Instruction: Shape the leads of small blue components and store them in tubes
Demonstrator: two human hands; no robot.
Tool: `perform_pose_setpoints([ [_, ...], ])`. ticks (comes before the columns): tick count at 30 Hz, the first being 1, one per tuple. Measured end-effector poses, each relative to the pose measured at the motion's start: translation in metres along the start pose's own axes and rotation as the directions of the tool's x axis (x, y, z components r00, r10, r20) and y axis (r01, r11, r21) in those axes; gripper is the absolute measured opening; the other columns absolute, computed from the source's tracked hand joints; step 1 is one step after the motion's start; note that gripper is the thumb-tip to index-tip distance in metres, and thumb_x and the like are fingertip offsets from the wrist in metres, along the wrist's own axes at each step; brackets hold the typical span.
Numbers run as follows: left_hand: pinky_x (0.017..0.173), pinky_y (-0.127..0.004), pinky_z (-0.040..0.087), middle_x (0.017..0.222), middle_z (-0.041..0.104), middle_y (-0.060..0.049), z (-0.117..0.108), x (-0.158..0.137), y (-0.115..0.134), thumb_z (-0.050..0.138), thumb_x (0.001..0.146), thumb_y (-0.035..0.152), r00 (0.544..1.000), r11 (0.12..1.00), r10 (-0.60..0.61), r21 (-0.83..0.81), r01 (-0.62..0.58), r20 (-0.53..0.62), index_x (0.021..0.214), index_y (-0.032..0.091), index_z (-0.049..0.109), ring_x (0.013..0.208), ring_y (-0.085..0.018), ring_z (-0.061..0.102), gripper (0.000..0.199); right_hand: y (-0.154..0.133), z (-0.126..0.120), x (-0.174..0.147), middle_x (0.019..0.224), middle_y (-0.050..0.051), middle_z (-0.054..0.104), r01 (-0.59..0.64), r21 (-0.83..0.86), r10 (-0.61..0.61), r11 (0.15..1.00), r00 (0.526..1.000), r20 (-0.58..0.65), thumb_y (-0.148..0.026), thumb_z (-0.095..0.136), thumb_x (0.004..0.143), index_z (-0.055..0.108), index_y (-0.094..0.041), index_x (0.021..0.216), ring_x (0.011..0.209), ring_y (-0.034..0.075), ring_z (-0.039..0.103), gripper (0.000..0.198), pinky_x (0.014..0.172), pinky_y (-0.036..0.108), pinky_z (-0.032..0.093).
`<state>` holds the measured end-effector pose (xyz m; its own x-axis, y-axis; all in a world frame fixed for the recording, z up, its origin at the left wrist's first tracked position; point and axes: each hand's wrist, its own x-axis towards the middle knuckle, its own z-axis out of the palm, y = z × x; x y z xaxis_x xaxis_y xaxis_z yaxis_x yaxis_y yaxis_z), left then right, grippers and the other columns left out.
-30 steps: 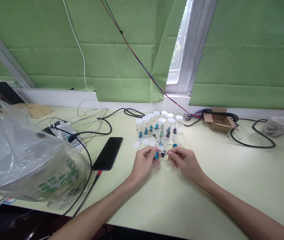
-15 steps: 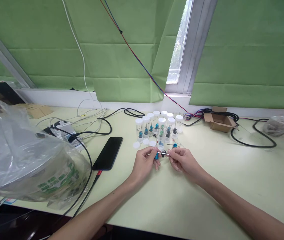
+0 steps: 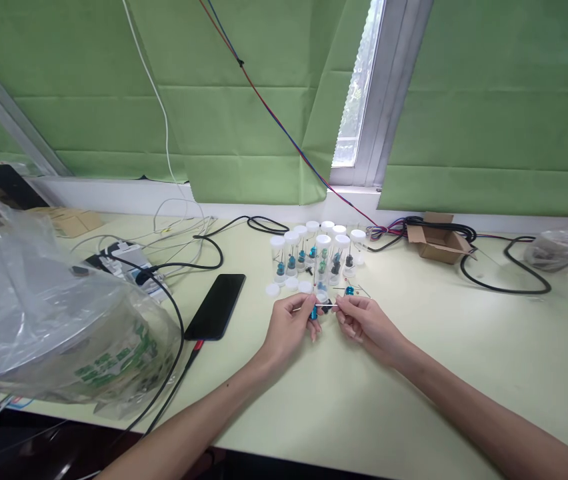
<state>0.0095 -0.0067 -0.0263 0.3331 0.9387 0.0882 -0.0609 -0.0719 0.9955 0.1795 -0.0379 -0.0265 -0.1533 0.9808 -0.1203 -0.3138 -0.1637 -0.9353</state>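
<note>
My left hand (image 3: 291, 323) pinches a small blue spool-like part (image 3: 313, 313) between thumb and fingers. A thin metal rod (image 3: 327, 305) runs from it across to my right hand (image 3: 364, 321), whose thumb and forefinger close on the other end. Just beyond my fingers stand several clear vials (image 3: 323, 257) with white caps, holding blue, green or dark parts on thin rods. Another blue part (image 3: 349, 291) lies on the table with thin rods around it. White loose caps (image 3: 273, 289) lie left of the vials. A small black piece (image 3: 327, 307) is partly hidden behind my hands.
A black phone (image 3: 217, 307) lies left of my hands, by black cables (image 3: 179, 307) and a white power strip (image 3: 137, 263). A large plastic-wrapped bundle (image 3: 64, 333) fills the table's left. An open cardboard box (image 3: 437, 247) stands back right, near a cable loop.
Both hands keep nearly the same place and grip. The rod between them has turned slightly, now lying closer to level. The view has shifted a little.
</note>
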Motion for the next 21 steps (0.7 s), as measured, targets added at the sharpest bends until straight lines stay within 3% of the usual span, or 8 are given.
perform_pose_setpoints([
  [5, 0.042, -0.022, 0.043, 0.075, 0.061, -0.004, 0.000, 0.000, 0.002, 0.061, 0.086, 0.049, 1.000, 0.999, -0.012, -0.032, 0.011, -0.021, 0.073, 0.013, 0.063, 0.049, -0.011, 0.056, 0.038, 0.001, 0.001, 0.001, 0.061, -0.002, 0.055, 0.069, -0.063, -0.071, 0.996, 0.997, -0.031, -0.057, 0.073, 0.076, 0.058, -0.016, 0.073, 0.043, 0.006, 0.044, 0.044, 0.040, 0.020, 0.031],
  [10, 0.042, -0.021, 0.044, 0.075, 0.060, -0.004, -0.001, 0.000, 0.004, 0.063, 0.084, 0.049, 0.998, 0.997, -0.038, -0.070, 0.034, -0.048, 0.074, 0.013, 0.064, 0.049, -0.010, 0.056, 0.038, 0.000, -0.003, 0.002, 0.071, -0.001, 0.062, 0.290, -0.296, -0.314, 0.910, 0.949, -0.036, -0.046, 0.071, 0.082, 0.060, -0.018, 0.100, 0.050, 0.010, 0.053, 0.036, 0.049, 0.025, 0.045],
  [13, 0.042, -0.021, 0.043, 0.075, 0.060, -0.004, -0.001, -0.001, 0.005, 0.063, 0.084, 0.049, 0.998, 0.996, -0.038, -0.083, 0.033, -0.051, 0.074, 0.013, 0.064, 0.050, -0.010, 0.056, 0.038, 0.001, -0.008, 0.002, 0.078, 0.002, 0.064, 0.430, -0.484, -0.465, 0.762, 0.884, 0.052, -0.038, 0.071, 0.083, 0.061, -0.019, 0.108, 0.061, 0.014, 0.060, 0.032, 0.055, 0.028, 0.050],
  [16, 0.043, -0.021, 0.043, 0.074, 0.060, -0.003, -0.001, -0.001, 0.005, 0.063, 0.084, 0.049, 0.998, 0.995, -0.039, -0.091, 0.034, -0.047, 0.072, 0.013, 0.063, 0.050, -0.010, 0.056, 0.038, 0.003, -0.013, 0.003, 0.082, 0.005, 0.068, 0.529, -0.676, -0.608, 0.513, 0.780, 0.150, -0.031, 0.067, 0.087, 0.064, -0.020, 0.107, 0.070, 0.017, 0.063, 0.023, 0.064, 0.031, 0.053],
  [18, 0.043, -0.021, 0.043, 0.074, 0.059, -0.003, -0.001, 0.000, 0.005, 0.063, 0.084, 0.049, 0.998, 0.995, -0.045, -0.095, 0.041, -0.041, 0.072, 0.013, 0.062, 0.050, -0.010, 0.056, 0.038, 0.003, -0.015, 0.004, 0.083, 0.005, 0.069, 0.574, -0.734, -0.667, 0.365, 0.711, 0.224, -0.027, 0.063, 0.090, 0.066, -0.020, 0.104, 0.071, 0.017, 0.063, 0.016, 0.066, 0.031, 0.053],
  [21, 0.043, -0.021, 0.043, 0.074, 0.059, -0.003, -0.001, 0.000, 0.005, 0.063, 0.084, 0.049, 0.998, 0.995, -0.044, -0.096, 0.041, -0.033, 0.072, 0.013, 0.063, 0.050, -0.010, 0.056, 0.038, 0.003, -0.016, 0.004, 0.081, 0.005, 0.068, 0.620, -0.750, -0.700, 0.233, 0.642, 0.313, -0.023, 0.056, 0.095, 0.067, -0.020, 0.097, 0.067, 0.016, 0.062, 0.012, 0.063, 0.029, 0.051],
])
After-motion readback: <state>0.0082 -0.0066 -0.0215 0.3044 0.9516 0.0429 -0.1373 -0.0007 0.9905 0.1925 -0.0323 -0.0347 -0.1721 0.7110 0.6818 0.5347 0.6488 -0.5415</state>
